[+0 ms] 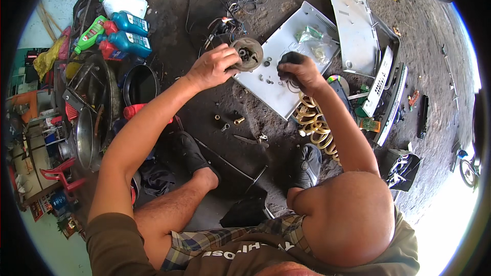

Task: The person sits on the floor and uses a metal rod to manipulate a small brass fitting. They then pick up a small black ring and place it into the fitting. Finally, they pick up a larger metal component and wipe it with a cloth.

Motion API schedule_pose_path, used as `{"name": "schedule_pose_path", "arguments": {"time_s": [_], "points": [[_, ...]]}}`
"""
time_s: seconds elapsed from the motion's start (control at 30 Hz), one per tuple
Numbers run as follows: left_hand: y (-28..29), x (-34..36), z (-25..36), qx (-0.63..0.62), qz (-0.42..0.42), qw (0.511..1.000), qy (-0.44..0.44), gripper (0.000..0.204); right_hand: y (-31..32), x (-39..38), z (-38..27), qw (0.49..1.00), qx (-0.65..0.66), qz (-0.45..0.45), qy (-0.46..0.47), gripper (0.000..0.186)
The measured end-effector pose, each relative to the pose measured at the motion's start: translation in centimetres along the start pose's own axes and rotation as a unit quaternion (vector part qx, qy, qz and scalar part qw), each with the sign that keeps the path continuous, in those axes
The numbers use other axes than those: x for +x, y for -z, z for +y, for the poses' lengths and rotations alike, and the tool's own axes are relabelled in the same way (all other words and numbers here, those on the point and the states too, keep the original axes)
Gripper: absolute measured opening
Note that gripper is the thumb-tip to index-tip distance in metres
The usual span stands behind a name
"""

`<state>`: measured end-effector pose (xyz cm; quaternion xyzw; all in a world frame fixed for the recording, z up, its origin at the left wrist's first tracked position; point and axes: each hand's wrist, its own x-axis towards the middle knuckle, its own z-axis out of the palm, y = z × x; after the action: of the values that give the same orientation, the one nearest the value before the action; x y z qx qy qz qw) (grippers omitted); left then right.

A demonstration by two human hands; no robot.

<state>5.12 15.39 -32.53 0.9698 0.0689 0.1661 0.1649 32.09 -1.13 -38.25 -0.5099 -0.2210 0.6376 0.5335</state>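
My left hand grips the rim of a round, dull metal bowl, tilted so that small dark metal parts show inside. Over a light grey metal panel is my right hand, its fingers closed and darkened. Whatever they hold is too dark to make out. Just under that hand, a thin ring shows near the panel. Between the two hands, several small washers and nuts lie scattered on the panel, beside clear plastic bags.
Coiled cream hose lies right of the panel. Brass fittings and pliers are on the ground before me, near a long metal rod. Bottles and a black pan crowd the left. Another panel lies at far right.
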Motion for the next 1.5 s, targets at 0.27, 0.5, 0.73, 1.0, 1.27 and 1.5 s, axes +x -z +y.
{"name": "schedule_pose_path", "arguments": {"time_s": [0.27, 0.5, 0.73, 1.0, 1.27, 1.5], "points": [[-0.2, 1.6, 2.0, 0.011, -0.016, 0.999, -0.04, 0.033, -3.5, -0.6, -5.5, 0.997, 0.013, -0.04, 0.064, 0.028], [-0.5, 1.9, 2.9, 0.004, -0.004, 0.999, -0.048, 0.031, -3.9, -0.6, -5.1, 0.998, 0.011, -0.025, 0.054, 0.026], [-0.4, 1.8, 3.1, 0.007, -0.016, 0.999, -0.039, 0.031, -4.1, -1.0, -5.4, 0.998, 0.002, -0.043, 0.051, 0.028], [-0.5, 2.1, 3.5, -0.004, -0.022, 0.999, -0.042, 0.029, -4.3, -1.4, -5.7, 0.989, -0.102, -0.046, 0.096, 0.028], [-0.3, 1.8, 3.2, -0.003, 0.001, 0.999, -0.032, 0.03, -5.5, -1.9, -7.9, 0.884, -0.404, 0.002, 0.233, 0.029], [0.5, 1.7, 2.3, -0.035, 0.019, 0.999, -0.001, 0.03, 5.1, 0.7, -2.9, 0.726, -0.664, 0.093, 0.154, 0.035]]}}
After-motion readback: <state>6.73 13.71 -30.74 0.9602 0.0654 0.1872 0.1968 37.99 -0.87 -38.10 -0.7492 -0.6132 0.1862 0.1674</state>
